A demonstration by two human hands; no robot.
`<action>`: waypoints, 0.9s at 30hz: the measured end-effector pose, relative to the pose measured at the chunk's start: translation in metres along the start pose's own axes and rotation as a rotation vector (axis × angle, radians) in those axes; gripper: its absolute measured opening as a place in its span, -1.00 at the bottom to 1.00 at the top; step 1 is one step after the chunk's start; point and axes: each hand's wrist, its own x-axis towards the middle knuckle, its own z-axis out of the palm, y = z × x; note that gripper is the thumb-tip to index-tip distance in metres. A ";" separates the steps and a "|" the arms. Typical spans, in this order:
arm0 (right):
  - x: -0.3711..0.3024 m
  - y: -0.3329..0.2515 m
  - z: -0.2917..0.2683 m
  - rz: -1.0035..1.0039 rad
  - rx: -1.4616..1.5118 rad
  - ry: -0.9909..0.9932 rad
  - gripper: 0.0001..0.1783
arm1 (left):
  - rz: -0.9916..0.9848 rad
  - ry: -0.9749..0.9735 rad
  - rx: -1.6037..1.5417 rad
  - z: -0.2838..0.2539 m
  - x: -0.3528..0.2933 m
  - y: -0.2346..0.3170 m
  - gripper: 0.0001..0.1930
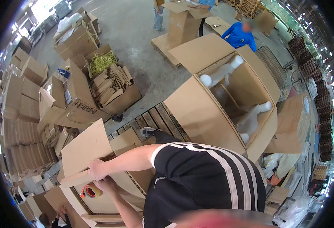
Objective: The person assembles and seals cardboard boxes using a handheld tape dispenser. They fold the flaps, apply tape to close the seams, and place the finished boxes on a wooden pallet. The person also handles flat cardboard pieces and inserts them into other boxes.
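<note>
Cardboard stacks (28,146) fill the far left of the frame. To their right, at lower left, is the carton (102,218) being worked on, its broad flap (86,149) open and a narrow cardboard strip (76,178) running along the upper edge. An orange-and-tan tape roll (91,191) lies on the pale panel (95,205) within, close to both hands and held by neither. Next comes the right hand (97,169), its fingers bent over the strip's end and apparently closed on it; the left hand (105,185) sits just below, fingers curled (whether they grip anything, I cannot tell). The step in hand looks like settling that edge, and the next move seems to call for a steady hold on the strip. Right of centre, a bigger open carton (208,114) holds white-wrapped pieces (253,118), untouched.
</note>
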 end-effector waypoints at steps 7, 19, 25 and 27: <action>-0.056 0.018 0.029 -0.082 -0.033 0.046 -0.14 | -0.014 -0.041 0.277 0.000 -0.072 0.020 -0.39; -0.086 0.028 0.065 -0.170 -0.006 0.163 -0.38 | -0.159 -0.321 0.045 -0.047 -0.207 0.063 -0.14; -0.088 0.010 0.075 -0.183 -0.101 0.372 -0.42 | -0.119 -0.375 0.095 -0.060 -0.193 0.061 -0.25; -0.093 0.011 0.069 -0.204 -0.092 0.384 -0.42 | -0.203 -0.416 -0.065 -0.085 -0.182 0.049 -0.32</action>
